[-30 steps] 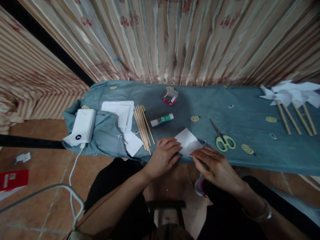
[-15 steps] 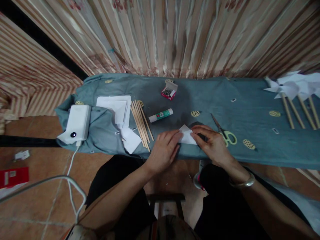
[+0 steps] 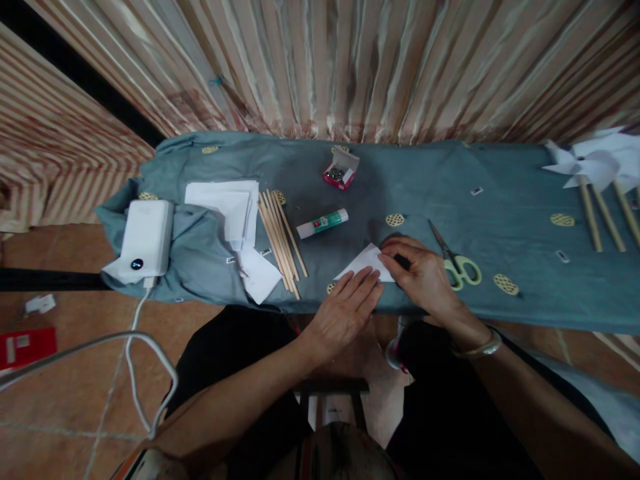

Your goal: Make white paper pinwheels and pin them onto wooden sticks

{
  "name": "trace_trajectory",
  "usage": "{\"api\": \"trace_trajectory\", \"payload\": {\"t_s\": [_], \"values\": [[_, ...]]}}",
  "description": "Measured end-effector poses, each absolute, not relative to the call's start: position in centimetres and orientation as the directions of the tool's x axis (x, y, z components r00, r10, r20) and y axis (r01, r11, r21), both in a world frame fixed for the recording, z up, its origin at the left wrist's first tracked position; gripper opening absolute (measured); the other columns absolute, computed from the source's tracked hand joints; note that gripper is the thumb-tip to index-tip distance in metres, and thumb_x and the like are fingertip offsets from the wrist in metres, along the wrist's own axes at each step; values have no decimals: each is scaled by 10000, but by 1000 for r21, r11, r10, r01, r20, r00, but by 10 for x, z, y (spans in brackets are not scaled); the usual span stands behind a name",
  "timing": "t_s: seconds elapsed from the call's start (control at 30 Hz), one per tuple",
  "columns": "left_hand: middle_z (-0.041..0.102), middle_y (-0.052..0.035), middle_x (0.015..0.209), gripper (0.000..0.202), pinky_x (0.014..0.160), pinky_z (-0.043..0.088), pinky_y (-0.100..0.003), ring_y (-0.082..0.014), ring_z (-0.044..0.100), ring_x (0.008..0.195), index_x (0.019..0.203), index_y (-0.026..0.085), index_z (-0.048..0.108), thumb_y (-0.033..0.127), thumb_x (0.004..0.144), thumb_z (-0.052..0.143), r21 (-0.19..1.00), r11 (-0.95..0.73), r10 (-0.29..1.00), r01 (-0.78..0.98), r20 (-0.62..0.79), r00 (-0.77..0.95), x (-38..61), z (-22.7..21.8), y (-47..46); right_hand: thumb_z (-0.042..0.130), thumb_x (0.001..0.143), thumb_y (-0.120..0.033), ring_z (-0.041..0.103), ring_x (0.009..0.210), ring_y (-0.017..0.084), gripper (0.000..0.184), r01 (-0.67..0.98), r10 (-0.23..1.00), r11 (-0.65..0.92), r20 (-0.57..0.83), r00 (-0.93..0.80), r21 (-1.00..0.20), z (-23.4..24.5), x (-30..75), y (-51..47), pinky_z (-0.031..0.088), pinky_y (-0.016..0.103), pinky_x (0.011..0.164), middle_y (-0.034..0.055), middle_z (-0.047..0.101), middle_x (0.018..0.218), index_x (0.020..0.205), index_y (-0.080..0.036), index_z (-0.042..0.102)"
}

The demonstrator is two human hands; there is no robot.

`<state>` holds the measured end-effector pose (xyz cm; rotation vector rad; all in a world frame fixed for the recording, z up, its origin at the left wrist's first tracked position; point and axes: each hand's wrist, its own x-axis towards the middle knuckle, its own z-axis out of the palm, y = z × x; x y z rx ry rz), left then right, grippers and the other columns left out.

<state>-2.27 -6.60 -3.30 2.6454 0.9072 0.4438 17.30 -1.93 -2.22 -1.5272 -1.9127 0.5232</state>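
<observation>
A folded sheet of white paper [image 3: 367,258], triangular in outline, lies at the near edge of the cloth-covered table. My left hand [image 3: 345,310] rests flat on its lower edge with the fingers stretched out. At the paper's right side, my right hand [image 3: 417,273] pinches it between thumb and fingers. Just right of that hand are scissors [image 3: 456,262] with pale green handles. A glue stick [image 3: 323,223] lies beyond the paper to the left, and behind it stands an open small red box [image 3: 341,175] of small metal pieces.
Several wooden sticks [image 3: 280,243] lie left of my hands, beside stacked white paper sheets [image 3: 200,193]. A white power bank [image 3: 146,237] with a cable sits at the left end. Paper pinwheels [image 3: 585,163] on sticks lie far right. A curtain [image 3: 370,73] hangs behind the table.
My left hand has gone from gripping the paper's left side to lying flat along its lower edge. The paper now shows a wider triangular shape. The view has shifted slightly.
</observation>
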Motion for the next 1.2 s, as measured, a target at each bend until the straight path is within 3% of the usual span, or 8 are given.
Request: {"api": "trace_trajectory", "payload": {"t_s": [0.63, 1.2], "values": [[448, -189, 1472, 425, 1155, 339, -514, -279, 311, 1440, 1374, 72, 418, 174, 962, 404, 419, -731, 650, 539, 184, 737, -22, -36, -64, 593, 847, -245, 632, 786, 206, 104, 750, 967, 212, 246, -67, -626, -25, 168, -15, 516, 356, 772, 43, 677, 817, 755, -222, 634], [456, -192, 1467, 430, 1157, 327, -523, -284, 316, 1438, 1362, 75, 437, 170, 943, 434, 436, -707, 660, 557, 122, 742, -21, -36, -62, 584, 854, -249, 641, 830, 229, 99, 788, 966, 204, 249, -67, -581, -25, 165, -15, 520, 369, 787, 59, 685, 847, 772, -221, 629]]}}
